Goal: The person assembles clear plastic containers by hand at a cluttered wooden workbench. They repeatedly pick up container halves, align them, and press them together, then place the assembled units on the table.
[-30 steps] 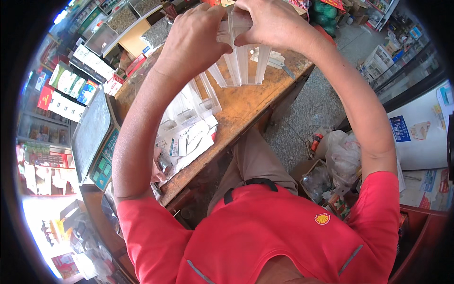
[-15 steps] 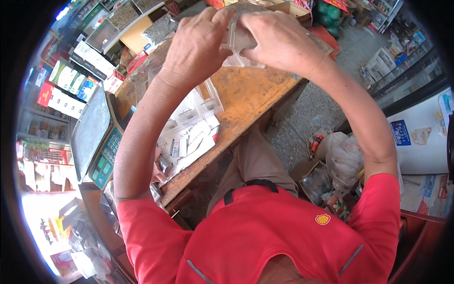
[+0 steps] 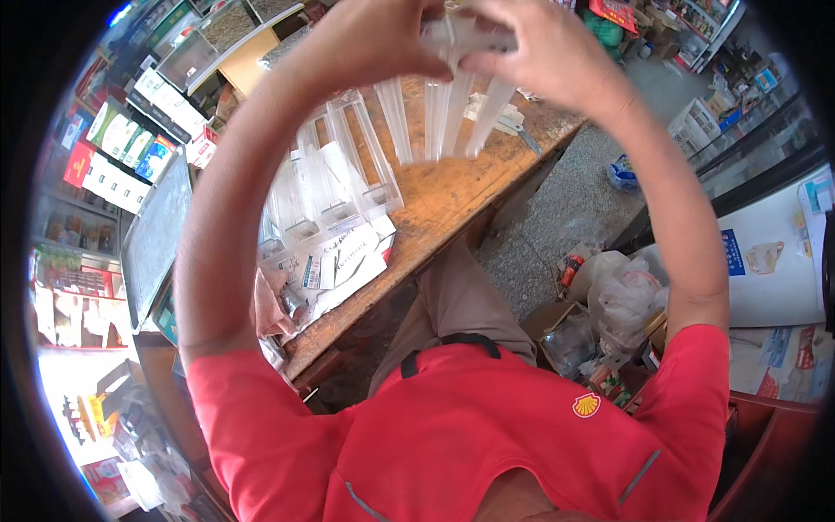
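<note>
Clear plastic strips, long and narrow, hang fanned out from both hands at the top of the view, above the wooden tabletop. The left hand and the right hand meet over the bunch, fingers curled and pinching its upper end between them. Under the raised arms, clear plastic trays lie side by side on the tabletop, with printed papers just beside them at its near edge. Further left, shelves carry colourful boxes. White plastic bags sit on the floor to the right.
</note>
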### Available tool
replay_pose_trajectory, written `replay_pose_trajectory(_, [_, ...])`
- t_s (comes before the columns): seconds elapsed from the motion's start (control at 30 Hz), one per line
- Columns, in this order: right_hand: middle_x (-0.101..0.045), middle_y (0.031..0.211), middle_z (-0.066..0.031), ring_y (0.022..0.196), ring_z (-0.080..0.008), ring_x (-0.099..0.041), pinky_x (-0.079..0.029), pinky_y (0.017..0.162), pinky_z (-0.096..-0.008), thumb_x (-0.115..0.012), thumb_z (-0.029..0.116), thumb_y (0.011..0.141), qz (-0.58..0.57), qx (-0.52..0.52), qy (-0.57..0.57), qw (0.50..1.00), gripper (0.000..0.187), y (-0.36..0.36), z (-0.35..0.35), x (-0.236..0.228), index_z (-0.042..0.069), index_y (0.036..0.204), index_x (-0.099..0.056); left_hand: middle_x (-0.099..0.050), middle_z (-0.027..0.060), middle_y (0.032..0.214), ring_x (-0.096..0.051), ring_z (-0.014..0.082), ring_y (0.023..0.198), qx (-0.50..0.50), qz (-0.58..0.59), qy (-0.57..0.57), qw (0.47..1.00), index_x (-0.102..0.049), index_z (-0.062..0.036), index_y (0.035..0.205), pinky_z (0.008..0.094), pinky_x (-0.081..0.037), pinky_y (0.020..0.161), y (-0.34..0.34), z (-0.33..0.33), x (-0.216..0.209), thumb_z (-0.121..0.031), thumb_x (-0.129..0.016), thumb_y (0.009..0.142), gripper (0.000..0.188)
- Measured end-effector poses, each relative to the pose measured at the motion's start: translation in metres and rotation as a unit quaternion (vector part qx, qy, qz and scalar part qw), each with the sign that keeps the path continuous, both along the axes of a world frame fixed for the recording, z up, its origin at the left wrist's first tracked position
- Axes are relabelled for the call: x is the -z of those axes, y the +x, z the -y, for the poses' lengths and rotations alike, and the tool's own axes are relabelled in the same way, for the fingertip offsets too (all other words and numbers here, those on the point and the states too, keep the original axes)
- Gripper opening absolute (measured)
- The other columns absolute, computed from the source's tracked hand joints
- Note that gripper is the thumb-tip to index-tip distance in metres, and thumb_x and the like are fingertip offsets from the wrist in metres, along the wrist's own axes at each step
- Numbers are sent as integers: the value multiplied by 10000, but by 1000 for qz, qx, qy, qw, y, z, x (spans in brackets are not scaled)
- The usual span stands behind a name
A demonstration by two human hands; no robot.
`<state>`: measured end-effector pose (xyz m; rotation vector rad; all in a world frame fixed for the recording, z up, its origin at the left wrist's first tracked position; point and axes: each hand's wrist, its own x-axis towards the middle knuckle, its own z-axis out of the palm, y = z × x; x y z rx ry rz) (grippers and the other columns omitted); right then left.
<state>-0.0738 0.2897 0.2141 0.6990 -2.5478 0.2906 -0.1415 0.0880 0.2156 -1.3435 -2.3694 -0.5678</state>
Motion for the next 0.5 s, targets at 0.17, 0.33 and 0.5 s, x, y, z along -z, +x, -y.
replay_pose_trajectory(0.17, [-661,1096,-219,1025,-347,-647,-515,893,-411,-752,270,781,50,-11,-31,998,509,-16,-10,-22,-26,1175,-623,-699,139,881,-643,202,843,-43,201,-111,972,-647,38,957,334,-504,808,11,-15,-58,-178,-838,672,405])
replay_pose_trajectory(0.33, [-653,1183,-135,1095,-256,-639,-512,964,-383,-780,316,794,-31,-2,11,999,576,-43,-19,20,47,1268,-593,-671,94,842,-641,194,769,3,117,-77,990,-639,-10,1006,342,-489,738,-28,-10,-11,-256,-847,691,451])
replay_pose_trajectory(0.5, [-641,1224,-145,1146,-276,-619,-496,986,-425,-790,412,752,-11,30,31,999,690,-45,-13,26,36,1284,-563,-681,161,982,-678,285,921,-60,43,-79,994,-589,-24,1132,371,-511,871,-21,-12,8,-239,-883,646,607])
